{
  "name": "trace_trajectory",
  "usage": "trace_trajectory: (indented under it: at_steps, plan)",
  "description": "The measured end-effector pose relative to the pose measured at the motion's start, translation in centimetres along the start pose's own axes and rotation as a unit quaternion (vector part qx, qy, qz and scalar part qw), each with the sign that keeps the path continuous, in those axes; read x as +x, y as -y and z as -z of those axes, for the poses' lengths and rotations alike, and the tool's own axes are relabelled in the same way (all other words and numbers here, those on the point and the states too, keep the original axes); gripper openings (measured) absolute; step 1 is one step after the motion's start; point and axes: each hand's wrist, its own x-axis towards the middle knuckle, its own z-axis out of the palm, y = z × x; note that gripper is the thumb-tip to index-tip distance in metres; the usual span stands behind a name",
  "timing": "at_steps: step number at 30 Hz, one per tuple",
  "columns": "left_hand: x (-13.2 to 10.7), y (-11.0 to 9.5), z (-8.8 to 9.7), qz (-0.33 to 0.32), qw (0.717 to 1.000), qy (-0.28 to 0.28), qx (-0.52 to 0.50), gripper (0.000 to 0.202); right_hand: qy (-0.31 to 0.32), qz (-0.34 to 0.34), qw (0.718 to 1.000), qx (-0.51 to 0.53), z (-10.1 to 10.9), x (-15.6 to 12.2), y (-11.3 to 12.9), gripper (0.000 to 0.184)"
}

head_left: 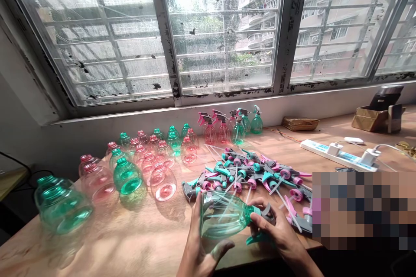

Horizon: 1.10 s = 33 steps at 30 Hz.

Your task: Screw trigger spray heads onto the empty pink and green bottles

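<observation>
A clear green spray bottle (pixel 224 218) lies tilted on its side in the air above the table's front edge, its neck pointing right. My left hand (pixel 199 240) cups its base, thumb stretched out below. At the neck, my right hand (pixel 276 227) is closed around a grey-and-teal trigger sprayer (pixel 256 239), whose collar meets the bottle's mouth. How far the collar is screwed on cannot be made out. Just behind the bottle lies a heap of loose trigger sprayers (pixel 237 173) in pink, teal and grey, with white dip tubes.
Several headless bottles, pink (pixel 163 184) and green (pixel 127 177), stand on the left of the wooden table (pixel 130 238). Fitted spray bottles (pixel 223 132) line the window wall. To the right are a power strip (pixel 338 155), a brown packet (pixel 299 124) and a cardboard box (pixel 368 119).
</observation>
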Motion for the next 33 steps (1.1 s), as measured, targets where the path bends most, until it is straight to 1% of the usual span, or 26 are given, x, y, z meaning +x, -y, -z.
trace_trajectory:
  at_steps: [5, 7, 10, 13, 15, 17, 20, 21, 26, 30, 33]
  plan:
    - [-0.11, -0.38, 0.14, 0.055, 0.998, -0.001, -0.04, 0.099, 0.0, 0.002, 1.0, -0.007, -0.09, -0.03, 0.11, 0.045]
    - [-0.04, -0.52, 0.09, 0.059, 0.997, -0.002, -0.046, 0.1, -0.005, 0.0, 1.0, -0.01, -0.09, -0.04, 0.11, 0.045]
    - [0.18, -0.53, -0.05, 0.031, 0.999, -0.012, -0.021, 0.097, -0.008, 0.001, 1.0, -0.011, -0.04, -0.03, 0.03, 0.044]
    - [0.41, -0.33, -0.09, -0.001, 1.0, -0.025, 0.015, 0.086, -0.005, 0.002, 1.0, -0.015, 0.0, -0.02, -0.1, 0.044]
    - [0.49, -0.29, -0.04, -0.007, 0.999, -0.026, 0.023, 0.08, -0.006, -0.001, 1.0, -0.017, -0.02, -0.03, -0.14, 0.045]
    - [0.52, -0.43, 0.02, -0.003, 0.999, -0.024, 0.028, 0.082, -0.008, -0.003, 1.0, -0.02, -0.07, -0.05, -0.11, 0.046]
    - [0.51, -0.8, 0.07, 0.0, 0.999, -0.026, 0.038, 0.096, -0.011, -0.001, 1.0, -0.028, -0.14, -0.08, -0.01, 0.046]
    - [0.49, -0.88, 0.08, 0.0, 0.999, -0.026, 0.037, 0.098, -0.011, 0.0, 0.999, -0.03, -0.15, -0.09, 0.02, 0.046]
    - [0.32, -0.66, 0.14, 0.022, 0.999, -0.025, 0.015, 0.085, -0.014, 0.0, 0.999, -0.03, -0.18, -0.11, 0.09, 0.046]
    - [0.32, -0.57, 0.22, 0.041, 0.999, -0.029, -0.003, 0.091, -0.014, 0.002, 0.999, -0.033, -0.23, -0.12, 0.11, 0.045]
    - [0.4, -0.8, 0.18, 0.029, 0.999, -0.037, 0.001, 0.093, -0.019, -0.004, 0.999, -0.033, -0.28, -0.12, 0.14, 0.049]
